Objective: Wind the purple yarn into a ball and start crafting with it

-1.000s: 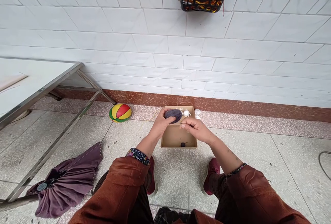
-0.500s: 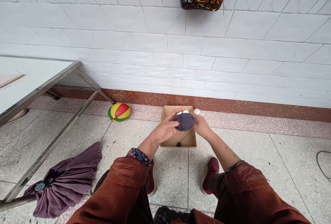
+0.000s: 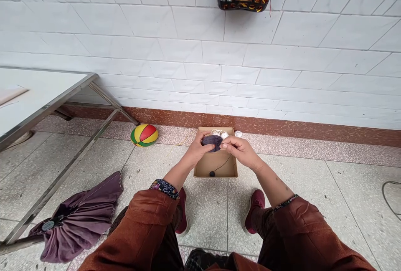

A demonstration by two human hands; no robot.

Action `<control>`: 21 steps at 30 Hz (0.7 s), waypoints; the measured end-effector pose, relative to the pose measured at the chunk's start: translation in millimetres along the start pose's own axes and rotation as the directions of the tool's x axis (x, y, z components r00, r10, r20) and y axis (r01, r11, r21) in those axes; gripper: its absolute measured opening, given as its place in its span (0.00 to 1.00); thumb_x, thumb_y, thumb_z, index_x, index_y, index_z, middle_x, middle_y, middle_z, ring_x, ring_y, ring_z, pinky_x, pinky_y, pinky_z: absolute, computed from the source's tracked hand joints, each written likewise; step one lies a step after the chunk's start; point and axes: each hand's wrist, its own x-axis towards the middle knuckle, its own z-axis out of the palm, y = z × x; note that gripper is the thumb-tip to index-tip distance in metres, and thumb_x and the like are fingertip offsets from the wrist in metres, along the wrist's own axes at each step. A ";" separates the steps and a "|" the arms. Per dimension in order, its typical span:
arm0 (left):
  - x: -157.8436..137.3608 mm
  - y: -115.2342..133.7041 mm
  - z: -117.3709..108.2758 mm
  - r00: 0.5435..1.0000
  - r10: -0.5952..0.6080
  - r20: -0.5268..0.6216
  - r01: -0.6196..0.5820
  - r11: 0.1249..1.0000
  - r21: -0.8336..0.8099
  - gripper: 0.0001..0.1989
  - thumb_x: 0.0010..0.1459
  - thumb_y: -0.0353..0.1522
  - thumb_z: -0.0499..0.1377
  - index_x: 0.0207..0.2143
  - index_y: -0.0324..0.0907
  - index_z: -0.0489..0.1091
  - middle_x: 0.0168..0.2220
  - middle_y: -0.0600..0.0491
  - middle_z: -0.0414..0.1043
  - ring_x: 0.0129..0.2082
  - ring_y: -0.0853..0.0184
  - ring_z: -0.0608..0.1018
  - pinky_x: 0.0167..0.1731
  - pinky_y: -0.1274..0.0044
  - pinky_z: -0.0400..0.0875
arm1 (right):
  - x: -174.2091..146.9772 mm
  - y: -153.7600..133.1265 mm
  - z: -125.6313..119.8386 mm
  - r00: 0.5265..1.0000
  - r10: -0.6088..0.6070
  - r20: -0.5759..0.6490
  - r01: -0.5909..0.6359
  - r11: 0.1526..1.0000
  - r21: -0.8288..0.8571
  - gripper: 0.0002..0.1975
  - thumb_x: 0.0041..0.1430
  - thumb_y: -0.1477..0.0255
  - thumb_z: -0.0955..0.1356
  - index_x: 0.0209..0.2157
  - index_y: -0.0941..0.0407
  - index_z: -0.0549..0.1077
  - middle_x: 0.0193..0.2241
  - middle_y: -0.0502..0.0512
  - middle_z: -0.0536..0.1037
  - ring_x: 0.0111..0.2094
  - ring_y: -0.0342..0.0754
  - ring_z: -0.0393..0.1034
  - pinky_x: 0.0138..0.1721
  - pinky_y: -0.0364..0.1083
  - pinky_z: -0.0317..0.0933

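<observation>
My left hand (image 3: 199, 150) is closed around a dark grey-purple ball of yarn (image 3: 213, 141), over a shallow cardboard box (image 3: 203, 166) on the floor. At the ball's right end, my right hand (image 3: 239, 150) pinches the yarn with thumb and forefinger. A dark strand (image 3: 223, 165) runs down below the right hand toward a small dark ball (image 3: 212, 174) in the box's near part. White yarn balls (image 3: 224, 135) show at the back of the box, partly hidden by my hands. Another white ball (image 3: 238, 134) sits just outside the box's right back corner.
A striped toy ball (image 3: 144, 135) lies left of the box by a metal-framed table (image 3: 62, 79). A folded purple umbrella (image 3: 84, 221) is on the floor at left. A black basket (image 3: 246, 3) hangs on the tiled wall. A thin cable (image 3: 384, 196) lies at far right.
Both hands and the yarn ball have shifted slightly left. My right hand has come round from behind the ball's end into a visible pinch. The small dark ball has moved a little left.
</observation>
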 end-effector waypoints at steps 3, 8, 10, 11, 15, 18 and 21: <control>-4.5 1.0 2.8 0.990 0.011 0.137 -0.020 0.998 0.061 0.32 0.42 0.29 0.69 0.54 0.46 0.71 0.43 0.52 0.75 0.43 0.61 0.76 0.49 0.68 0.67 | 3.0 4.6 -5.5 0.994 -0.018 -0.103 0.016 1.000 -0.014 0.15 0.66 0.57 0.66 0.33 0.54 0.76 0.32 0.54 0.77 0.34 0.49 0.70 0.39 0.47 0.63; -16.7 10.1 5.4 0.892 0.005 0.452 0.082 0.982 -0.172 0.33 0.47 0.30 0.68 0.58 0.51 0.71 0.49 0.49 0.74 0.48 0.59 0.76 0.48 0.68 0.70 | 7.0 23.9 -5.5 0.973 0.076 -0.220 -0.087 0.995 -0.042 0.14 0.65 0.59 0.66 0.33 0.54 0.75 0.29 0.52 0.74 0.32 0.48 0.67 0.37 0.46 0.61; -19.6 13.7 5.7 0.868 0.009 0.496 0.154 0.945 -0.288 0.33 0.48 0.32 0.68 0.58 0.52 0.71 0.53 0.48 0.73 0.49 0.57 0.76 0.47 0.69 0.72 | 7.2 31.7 -1.5 0.972 0.126 -0.199 -0.132 0.991 -0.015 0.14 0.65 0.60 0.65 0.32 0.54 0.74 0.28 0.51 0.74 0.31 0.47 0.66 0.35 0.45 0.61; -19.9 14.8 5.6 0.870 0.013 0.492 0.174 0.928 -0.331 0.33 0.48 0.33 0.68 0.58 0.52 0.70 0.54 0.47 0.72 0.49 0.57 0.76 0.45 0.69 0.72 | 7.0 34.8 1.4 0.974 0.140 -0.177 -0.144 0.990 -0.008 0.14 0.65 0.61 0.64 0.31 0.54 0.74 0.27 0.51 0.74 0.31 0.48 0.67 0.35 0.45 0.61; -12.4 13.2 2.6 0.930 0.022 0.366 0.144 0.896 -0.421 0.30 0.50 0.34 0.67 0.57 0.50 0.71 0.56 0.47 0.72 0.44 0.60 0.77 0.36 0.74 0.72 | 3.7 37.8 15.2 0.991 0.111 -0.071 -0.116 0.991 -0.072 0.11 0.64 0.64 0.64 0.31 0.54 0.74 0.29 0.52 0.76 0.34 0.49 0.68 0.38 0.46 0.61; -2.9 6.2 -1.1 0.973 -0.017 0.231 0.122 0.885 -0.449 0.23 0.51 0.33 0.66 0.51 0.45 0.74 0.51 0.48 0.75 0.41 0.63 0.77 0.34 0.76 0.71 | -0.1 30.7 21.5 0.999 0.048 0.025 -0.044 0.990 -0.131 0.12 0.66 0.64 0.63 0.31 0.54 0.73 0.28 0.52 0.74 0.32 0.48 0.67 0.37 0.46 0.60; 3.6 -1.1 -3.9 0.989 -0.088 0.116 0.130 0.895 -0.428 0.19 0.50 0.32 0.66 0.46 0.44 0.75 0.45 0.49 0.77 0.40 0.64 0.76 0.34 0.75 0.70 | -3.0 19.2 20.3 0.993 -0.006 0.119 0.020 0.993 -0.119 0.14 0.67 0.63 0.64 0.30 0.54 0.73 0.26 0.50 0.71 0.28 0.45 0.64 0.34 0.44 0.59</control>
